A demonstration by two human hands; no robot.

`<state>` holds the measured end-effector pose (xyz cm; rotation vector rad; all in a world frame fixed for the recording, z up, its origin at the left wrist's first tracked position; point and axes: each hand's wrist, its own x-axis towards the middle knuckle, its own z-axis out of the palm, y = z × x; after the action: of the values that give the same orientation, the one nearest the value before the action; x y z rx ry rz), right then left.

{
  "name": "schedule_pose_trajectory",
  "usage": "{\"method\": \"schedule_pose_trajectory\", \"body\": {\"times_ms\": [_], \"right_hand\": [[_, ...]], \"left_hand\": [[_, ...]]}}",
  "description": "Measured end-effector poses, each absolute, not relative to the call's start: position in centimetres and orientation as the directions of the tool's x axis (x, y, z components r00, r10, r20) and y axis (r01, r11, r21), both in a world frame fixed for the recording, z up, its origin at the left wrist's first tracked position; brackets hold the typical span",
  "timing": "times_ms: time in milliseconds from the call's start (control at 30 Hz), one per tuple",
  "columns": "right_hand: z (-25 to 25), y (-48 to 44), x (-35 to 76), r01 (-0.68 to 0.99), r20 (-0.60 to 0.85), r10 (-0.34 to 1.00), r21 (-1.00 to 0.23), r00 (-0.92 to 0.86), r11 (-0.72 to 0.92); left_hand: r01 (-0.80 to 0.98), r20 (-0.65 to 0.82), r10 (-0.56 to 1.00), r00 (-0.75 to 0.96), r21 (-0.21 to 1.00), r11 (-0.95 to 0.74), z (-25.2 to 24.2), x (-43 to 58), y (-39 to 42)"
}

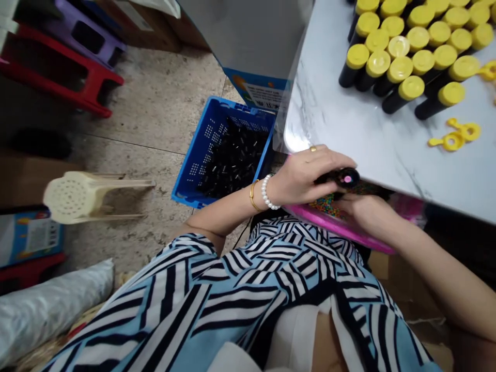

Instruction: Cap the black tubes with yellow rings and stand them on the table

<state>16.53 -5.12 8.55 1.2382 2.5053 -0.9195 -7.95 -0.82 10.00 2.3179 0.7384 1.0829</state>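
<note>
My left hand (306, 175) wears a gold ring and grips a black tube (354, 177) with its open mouth tipped up. Something pink shows inside the mouth. Below it is a pink basin (337, 223) holding many tiny multicoloured beads (327, 205), partly under the table edge. Just beneath the tube, my right hand (366, 213) reaches into the basin. Its fingers are bent together low among the beads, and their tips are mostly hidden, so I cannot see what they hold.
Rows of yellow-capped black tubes (399, 70) stand on the white marbled table (337, 124), near yellow plastic ring pieces (453, 139). A blue crate (194, 150) of small black parts sits on the floor. Further left are a cream stool (72, 196) and a red stool (77, 77).
</note>
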Motion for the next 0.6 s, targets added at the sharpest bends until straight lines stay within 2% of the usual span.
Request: {"method": "schedule_pose_trajectory", "body": {"times_ms": [100, 167, 333, 500, 600], "right_hand": [[4.9, -4.3, 15.5, 0.779, -0.483, 0.611, -0.397, -0.627, 0.485], [4.1, -4.2, 15.8, 0.764, -0.434, 0.630, -0.394, -0.645, 0.511], [7.8, -5.3, 18.3, 0.702, -0.115, 0.734, -0.421, -0.669, 0.575], [16.0, -5.2, 19.3, 0.778, 0.310, 0.854, -0.363, -0.417, 0.512], [18.1, -4.0, 18.5, 0.792, 0.408, 0.831, -0.324, -0.378, 0.518]], "left_hand": [[0.339, 0.490, 0.694, 0.527, 0.628, -0.701, 11.3, -6.7, 0.0], [0.324, 0.487, 0.680, 0.548, 0.626, -0.709, 11.8, -5.8, 0.6], [0.259, 0.521, 0.632, 0.573, 0.617, -0.743, 10.9, -4.5, 1.5], [0.286, 0.478, 0.629, 0.613, 0.608, -0.740, 10.4, -4.0, 2.0], [0.298, 0.460, 0.638, 0.618, 0.614, -0.731, 10.5, -3.7, 2.2]]}}
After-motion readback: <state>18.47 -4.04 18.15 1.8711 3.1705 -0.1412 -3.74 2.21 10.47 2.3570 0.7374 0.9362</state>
